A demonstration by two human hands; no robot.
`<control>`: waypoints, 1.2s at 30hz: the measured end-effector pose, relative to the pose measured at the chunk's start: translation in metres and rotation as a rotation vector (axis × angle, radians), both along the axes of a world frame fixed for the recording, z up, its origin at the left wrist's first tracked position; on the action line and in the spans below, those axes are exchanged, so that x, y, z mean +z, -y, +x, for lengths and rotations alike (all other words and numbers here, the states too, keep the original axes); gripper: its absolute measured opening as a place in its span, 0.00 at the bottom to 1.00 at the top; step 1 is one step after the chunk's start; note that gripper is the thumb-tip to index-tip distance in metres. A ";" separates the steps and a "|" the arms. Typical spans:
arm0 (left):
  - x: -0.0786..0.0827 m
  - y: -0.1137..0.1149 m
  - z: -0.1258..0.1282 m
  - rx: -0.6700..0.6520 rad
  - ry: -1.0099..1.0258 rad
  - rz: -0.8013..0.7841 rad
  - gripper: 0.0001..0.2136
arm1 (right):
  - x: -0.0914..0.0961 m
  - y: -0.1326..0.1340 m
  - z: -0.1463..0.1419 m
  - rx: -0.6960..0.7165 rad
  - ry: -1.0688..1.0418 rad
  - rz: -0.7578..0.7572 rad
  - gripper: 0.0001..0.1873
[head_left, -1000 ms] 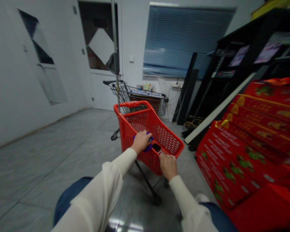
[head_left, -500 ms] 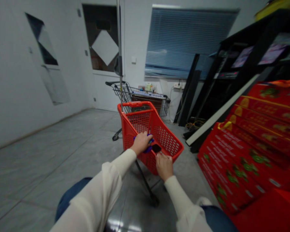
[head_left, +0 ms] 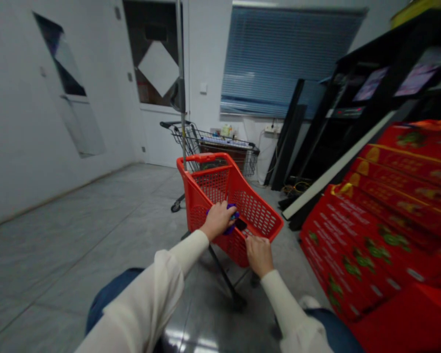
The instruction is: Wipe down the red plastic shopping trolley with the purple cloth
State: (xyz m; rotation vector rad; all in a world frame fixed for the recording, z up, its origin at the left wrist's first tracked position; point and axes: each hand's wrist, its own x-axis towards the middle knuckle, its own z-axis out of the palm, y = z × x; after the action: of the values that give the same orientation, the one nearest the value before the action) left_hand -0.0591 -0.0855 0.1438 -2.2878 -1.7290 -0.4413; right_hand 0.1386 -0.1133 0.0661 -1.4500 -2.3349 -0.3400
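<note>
A red plastic shopping cart (head_left: 255,196) with perforated basket walls stands in front of me on dark wheeled legs. My left hand (head_left: 217,220) is closed round a small purple object (head_left: 232,210) with teal spots, at the near side of the basket. The hand covers most of that object, so its kind is unclear. Fingers curled over the basket's near rim, my right hand (head_left: 259,253) grips the cart close to its front corner. Between my hands a small dark flat thing (head_left: 240,224) shows inside the basket.
Behind the red cart is a black wire cart (head_left: 224,142) carrying a box and small items. Stacked red printed boxes (head_left: 375,235) rise at right, beside a leaning white board (head_left: 338,166). A metal pole (head_left: 182,73) stands by the cart handle.
The cart's front end has swung slightly to the right, with my right hand moving along on its rim. My left hand and the purple object have shifted a little rightward.
</note>
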 end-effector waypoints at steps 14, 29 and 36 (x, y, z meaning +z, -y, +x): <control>-0.003 0.006 -0.006 0.017 0.006 0.026 0.20 | 0.001 0.005 0.004 0.013 -0.058 -0.056 0.19; -0.005 0.015 0.025 -0.076 -0.004 0.004 0.16 | 0.019 -0.019 0.053 0.126 0.014 -0.157 0.23; 0.006 -0.012 0.003 0.079 0.023 -0.026 0.16 | 0.002 -0.019 0.036 0.039 0.141 -0.003 0.18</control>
State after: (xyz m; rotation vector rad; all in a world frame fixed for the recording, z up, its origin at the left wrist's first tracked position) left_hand -0.0565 -0.0732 0.1495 -2.2312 -1.8386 -0.4343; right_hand 0.1750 -0.0939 0.0684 -1.4222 -2.4717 -0.4414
